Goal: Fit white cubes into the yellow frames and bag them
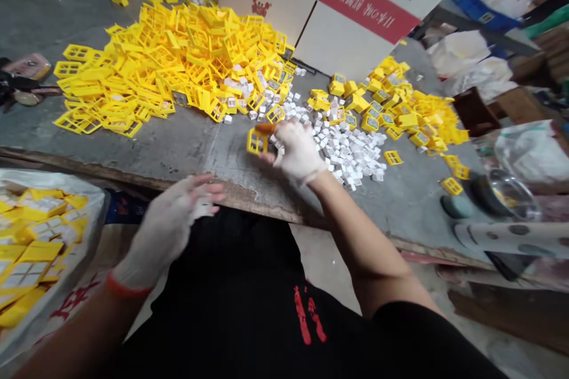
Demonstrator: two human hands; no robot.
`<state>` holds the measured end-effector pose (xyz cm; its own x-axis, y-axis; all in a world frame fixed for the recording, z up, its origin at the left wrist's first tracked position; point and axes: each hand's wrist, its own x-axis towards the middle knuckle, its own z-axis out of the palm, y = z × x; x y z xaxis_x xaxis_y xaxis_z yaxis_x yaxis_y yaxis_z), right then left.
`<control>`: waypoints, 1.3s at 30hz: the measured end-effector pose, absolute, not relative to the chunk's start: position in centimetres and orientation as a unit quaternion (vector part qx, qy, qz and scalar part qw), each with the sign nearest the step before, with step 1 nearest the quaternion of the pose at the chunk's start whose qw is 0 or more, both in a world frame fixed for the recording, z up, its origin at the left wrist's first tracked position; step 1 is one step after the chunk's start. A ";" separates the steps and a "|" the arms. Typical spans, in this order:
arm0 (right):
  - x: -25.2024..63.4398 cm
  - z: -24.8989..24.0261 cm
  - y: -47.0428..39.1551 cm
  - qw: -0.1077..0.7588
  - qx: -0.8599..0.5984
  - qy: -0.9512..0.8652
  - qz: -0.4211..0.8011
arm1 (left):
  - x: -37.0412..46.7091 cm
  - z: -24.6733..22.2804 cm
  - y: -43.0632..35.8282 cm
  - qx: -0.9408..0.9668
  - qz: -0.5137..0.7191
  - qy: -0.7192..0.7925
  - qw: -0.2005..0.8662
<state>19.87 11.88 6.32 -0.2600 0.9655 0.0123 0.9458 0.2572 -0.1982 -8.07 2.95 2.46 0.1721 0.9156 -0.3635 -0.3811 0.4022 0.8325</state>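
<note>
In a white fingerless glove, my right hand [299, 151] grips a small yellow plastic frame [256, 141] with square openings, just above the grey tabletop. Its fingers are bent around the frame's right side. Small white cubes [344, 151] lie scattered beside and behind this hand. My left hand [175, 222], gloved the same way with an orange cuff, hovers near the table's front edge, its bare fingertips stretched out and nothing in them. Behind both hands spreads a large heap of yellow frames [146, 65], mixed with cubes at its right end.
A white carton [355, 12] with red bands stands at the back of the table [195, 148]. Yellow block-like pieces [373, 106] are piled at right, near a metal bowl [511, 192]. At lower left sits a sack [95, 189] of yellow-and-white pieces. Keys [22, 86] lie at far left.
</note>
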 end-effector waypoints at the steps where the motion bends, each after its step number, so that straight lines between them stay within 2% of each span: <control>1: 19.7 6.4 10.0 0.084 -0.566 -0.814 0.098 | -6.1 2.0 3.6 0.282 0.442 0.423 0.739; 4: 19.5 5.7 6.1 0.102 -0.471 -0.863 0.150 | -1.9 1.1 4.5 0.262 0.416 0.322 0.809; 7: 20.7 4.9 7.0 0.124 -0.433 -0.871 0.195 | -1.3 1.0 4.4 0.238 0.422 0.309 0.818; 10: 22.2 4.6 12.4 0.134 -0.529 -0.823 0.156 | -2.5 1.0 4.2 0.202 0.457 0.341 0.797; 13: 22.5 4.4 18.8 0.063 -0.654 -0.753 0.044 | -3.5 1.1 4.3 0.184 0.482 0.383 0.766; 16: 21.4 4.1 22.7 0.004 -0.649 -0.761 0.003 | -3.8 1.2 4.6 0.169 0.489 0.416 0.748; 20: 20.4 4.1 22.5 -0.003 -0.659 -0.752 0.023 | -3.7 1.5 4.8 0.151 0.497 0.416 0.746; 25: 21.3 4.3 19.2 0.062 -0.635 -0.769 0.040 | -3.0 1.1 4.7 0.158 0.482 0.389 0.769; 32: 20.7 3.2 21.5 -0.026 -0.648 -0.761 -0.021 | -2.7 0.9 3.6 0.160 0.477 0.401 0.765; 39: 21.1 2.6 24.1 0.000 -0.664 -0.748 -0.001 | -2.8 0.9 3.0 0.154 0.481 0.409 0.760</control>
<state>21.13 24.14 2.57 -0.1183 0.9930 0.0011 0.9930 0.1183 0.0021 -2.78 2.97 0.93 0.2028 0.8567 -0.4743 -0.6047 0.4906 0.6274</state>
